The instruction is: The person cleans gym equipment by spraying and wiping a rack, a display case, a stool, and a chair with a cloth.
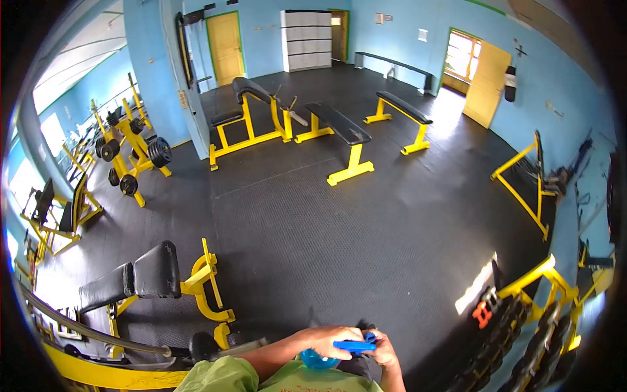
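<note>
My left hand (pixel 324 339) and my right hand (pixel 384 353) meet low in front of my body, both closed. Between them is a bright blue, elongated object (pixel 354 346), with a second small blue part beside the right fingers. Its exact kind is too small to make out. Under my left hand sits a rounded, see-through teal thing (pixel 318 359) like the body of a bottle. Whether it joins the blue object cannot be seen. My left forearm and green shirt fill the bottom edge.
A yellow-framed bench with black pads (pixel 157 277) stands at the left front. A dumbbell rack (pixel 552 277) is at the right, with orange dumbbells (pixel 482 313) at its near end. Flat benches (pixel 338 123) stand farther off on the black rubber floor (pixel 313 235). A plate-loaded rack (pixel 134 150) is at left.
</note>
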Motion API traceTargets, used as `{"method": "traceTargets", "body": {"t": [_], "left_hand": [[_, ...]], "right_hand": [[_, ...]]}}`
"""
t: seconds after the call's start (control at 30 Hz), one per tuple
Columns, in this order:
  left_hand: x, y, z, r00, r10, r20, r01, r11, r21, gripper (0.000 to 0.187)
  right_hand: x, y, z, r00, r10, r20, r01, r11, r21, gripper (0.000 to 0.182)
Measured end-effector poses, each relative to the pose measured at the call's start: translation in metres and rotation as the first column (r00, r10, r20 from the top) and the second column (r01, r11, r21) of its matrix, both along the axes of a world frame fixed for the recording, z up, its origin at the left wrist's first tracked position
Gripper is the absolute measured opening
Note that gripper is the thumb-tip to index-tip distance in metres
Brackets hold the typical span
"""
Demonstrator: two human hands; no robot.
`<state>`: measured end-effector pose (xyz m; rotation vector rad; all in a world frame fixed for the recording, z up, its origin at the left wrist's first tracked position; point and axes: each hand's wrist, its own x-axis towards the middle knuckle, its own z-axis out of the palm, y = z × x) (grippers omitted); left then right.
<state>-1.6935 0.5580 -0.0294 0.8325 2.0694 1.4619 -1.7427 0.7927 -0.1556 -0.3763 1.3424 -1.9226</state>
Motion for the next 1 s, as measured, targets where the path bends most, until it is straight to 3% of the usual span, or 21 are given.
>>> {"method": "traceTargets", "body": {"t": [0.1, 0.2, 0.37, 0.4, 0.43, 0.5, 0.53, 0.6, 0.63, 0.7, 0.73, 0.77, 0.83, 0.87, 0.9, 0.97, 1.0], "left_hand": [[-0.053, -0.007, -0.009, 0.988, 0.144, 0.055, -0.145, 0.989, 0.003, 0.047], [-0.118, -0.008, 0.002, 0.972, 0.225, -0.065, -0.224, 0.974, 0.019, 0.048], [-0.221, -0.010, 0.037, 0.896, 0.422, -0.138, -0.423, 0.906, 0.025, 0.050], [-0.235, -0.011, 0.037, 0.869, 0.468, -0.162, -0.471, 0.882, 0.027, 0.052], [-0.249, -0.015, 0.035, 0.858, 0.490, -0.156, -0.492, 0.870, 0.029, 0.052], [-0.282, -0.024, 0.033, 0.862, 0.462, -0.208, -0.480, 0.876, -0.044, 0.054], [-0.296, -0.028, 0.038, 0.862, 0.487, -0.140, -0.500, 0.863, -0.077, 0.055], [-0.322, -0.036, 0.024, 0.847, 0.512, -0.141, -0.528, 0.840, -0.125, 0.056], [-0.335, -0.039, 0.015, 0.839, 0.525, -0.144, -0.544, 0.820, -0.176, 0.056], [-0.367, -0.050, 0.001, 0.849, 0.524, -0.076, -0.528, 0.830, -0.180, 0.056], [-0.386, -0.058, -0.005, 0.857, 0.515, -0.021, -0.510, 0.840, -0.186, 0.057], [-0.407, -0.065, -0.013, 0.858, 0.514, -0.026, -0.510, 0.842, -0.179, 0.057], [-0.454, -0.079, -0.021, 0.859, 0.508, 0.059, -0.501, 0.859, -0.103, 0.056], [-0.480, -0.085, -0.021, 0.864, 0.501, 0.057, -0.495, 0.864, -0.089, 0.056], [-0.507, -0.090, -0.018, 0.878, 0.478, 0.024, -0.472, 0.873, -0.121, 0.054], [-0.565, -0.108, -0.007, 0.911, 0.412, -0.028, -0.411, 0.898, -0.159, 0.052], [-0.593, -0.118, 0.003, 0.933, 0.358, -0.029, -0.359, 0.925, -0.126, 0.051]], "right_hand": [[-0.066, -0.007, 0.022, 0.998, -0.048, 0.036, 0.046, 0.998, 0.042, 0.030], [-0.144, 0.002, 0.009, 0.992, -0.087, -0.092, 0.107, 0.962, 0.252, 0.045], [-0.280, -0.018, 0.107, 0.978, 0.177, -0.108, -0.175, 0.984, 0.028, 0.078], [-0.309, -0.024, 0.112, 0.947, 0.271, -0.174, -0.267, 0.963, 0.045, 0.076], [-0.340, -0.026, 0.108, 0.887, 0.375, -0.268, -0.337, 0.925, 0.175, 0.063], [-0.389, -0.039, 0.106, 0.851, 0.422, -0.311, -0.360, 0.902, 0.239, 0.042], [-0.408, -0.047, 0.107, 0.846, 0.435, -0.308, -0.372, 0.896, 0.243, 0.042], [-0.439, -0.063, 0.108, 0.854, 0.375, -0.359, -0.120, 0.815, 0.567, 0.026], [-0.452, -0.068, 0.105, 0.856, 0.382, -0.349, -0.127, 0.809, 0.573, 0.026], [-0.486, -0.082, 0.098, 0.761, 0.399, -0.511, 0.072, 0.731, 0.678, 0.024], [-0.504, -0.088, 0.096, 0.634, 0.447, -0.631, 0.094, 0.766, 0.636, 0.026], [-0.522, -0.091, 0.088, 0.630, 0.448, -0.634, 0.100, 0.763, 0.639, 0.026], [-0.559, -0.093, 0.076, 0.271, 0.457, -0.847, 0.247, 0.818, 0.520, 0.028], [-0.579, -0.093, 0.078, 0.238, 0.484, -0.842, 0.219, 0.818, 0.532, 0.033], [-0.598, -0.093, 0.081, 0.243, 0.487, -0.839, 0.236, 0.810, 0.538, 0.033], [-0.639, -0.095, 0.090, 0.479, 0.434, -0.763, 0.014, 0.865, 0.501, 0.036], [-0.659, -0.099, 0.105, 0.492, 0.409, -0.769, 0.057, 0.866, 0.497, 0.036]]}}
